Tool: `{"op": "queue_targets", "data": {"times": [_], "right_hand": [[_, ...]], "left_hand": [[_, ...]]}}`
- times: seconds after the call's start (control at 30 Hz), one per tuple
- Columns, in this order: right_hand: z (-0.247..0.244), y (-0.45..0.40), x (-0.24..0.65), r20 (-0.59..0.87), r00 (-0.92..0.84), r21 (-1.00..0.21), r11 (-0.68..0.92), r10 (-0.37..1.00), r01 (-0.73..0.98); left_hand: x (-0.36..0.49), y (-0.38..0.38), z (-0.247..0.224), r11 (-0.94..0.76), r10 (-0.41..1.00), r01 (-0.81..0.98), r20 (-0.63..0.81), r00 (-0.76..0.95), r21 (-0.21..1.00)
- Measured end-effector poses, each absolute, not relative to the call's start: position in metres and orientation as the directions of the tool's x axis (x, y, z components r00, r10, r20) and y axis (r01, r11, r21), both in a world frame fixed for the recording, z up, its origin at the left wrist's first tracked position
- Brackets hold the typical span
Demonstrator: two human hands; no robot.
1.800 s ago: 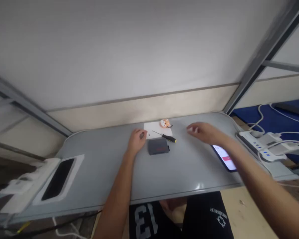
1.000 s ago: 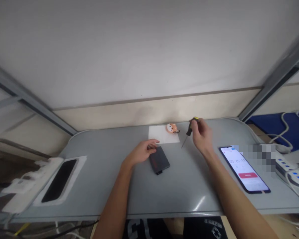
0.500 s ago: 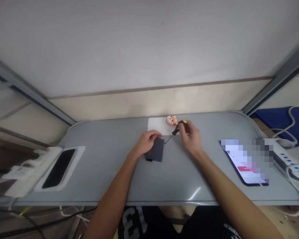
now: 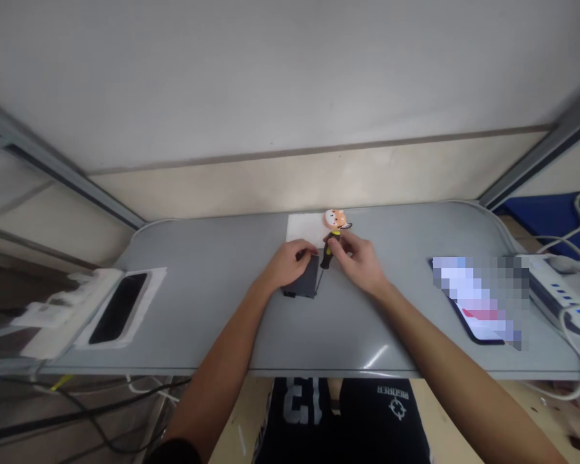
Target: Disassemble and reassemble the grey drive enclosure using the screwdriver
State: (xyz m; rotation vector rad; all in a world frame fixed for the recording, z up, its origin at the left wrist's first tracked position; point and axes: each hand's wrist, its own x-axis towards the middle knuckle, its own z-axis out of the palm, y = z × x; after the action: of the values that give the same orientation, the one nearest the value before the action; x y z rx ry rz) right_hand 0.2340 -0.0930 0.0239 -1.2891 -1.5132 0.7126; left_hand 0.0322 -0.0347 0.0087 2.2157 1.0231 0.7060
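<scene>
My left hand (image 4: 292,261) is closed on the upper left part of a thin, dark grey rectangular case (image 4: 305,281), which lies on the grey table. Its fingers cover the case's top edge. In my right hand (image 4: 355,258) is a screwdriver (image 4: 328,251) with a black and yellow handle, gripped between thumb and fingers. The thin shaft points down and toward me, its tip at the lower right edge of the case. Whether the tip is in a seam cannot be made out. Just beyond the handle sits a small orange and white animal-faced figure (image 4: 336,219), on or beside a white sheet (image 4: 304,225).
On the left, a black phone (image 4: 118,308) lies on white paper beside a white power strip (image 4: 72,316) with plugs. A lit phone (image 4: 473,303), partly pixelated, lies to the right, near another power strip (image 4: 560,303) and white cables. The wall (image 4: 280,180) rises behind the table.
The screwdriver has turned more upright, and its tip has moved down along the case's right edge. My right hand has come closer to my left. The view has shifted slightly.
</scene>
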Motion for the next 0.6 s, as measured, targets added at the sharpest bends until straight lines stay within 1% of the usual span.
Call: {"op": "queue_targets", "data": {"times": [0.1, 0.27, 0.4, 0.6], "right_hand": [[0.0243, -0.0934, 0.2333, 0.311, 0.056, -0.879, 0.265, 0.949, 0.397], [0.0221, -0.0903, 0.2360, 0.317, 0.106, -0.901, 0.264, 0.942, 0.345], [0.0200, -0.0897, 0.2366, 0.319, 0.091, -0.890, 0.265, 0.943, 0.372], [0.0178, -0.0884, 0.2380, 0.313, 0.132, -0.900, 0.249, 0.941, 0.358]], "left_hand": [[0.0320, -0.0344, 0.0086, -0.546, 0.790, 0.493, 0.220, 0.572, 0.678], [0.0320, -0.0361, 0.0118, -0.580, 0.767, 0.485, 0.238, 0.596, 0.654], [0.0332, -0.0387, 0.0159, -0.580, 0.766, 0.506, 0.216, 0.605, 0.638], [0.0327, -0.0386, 0.0171, -0.601, 0.752, 0.515, 0.214, 0.623, 0.611]]}}
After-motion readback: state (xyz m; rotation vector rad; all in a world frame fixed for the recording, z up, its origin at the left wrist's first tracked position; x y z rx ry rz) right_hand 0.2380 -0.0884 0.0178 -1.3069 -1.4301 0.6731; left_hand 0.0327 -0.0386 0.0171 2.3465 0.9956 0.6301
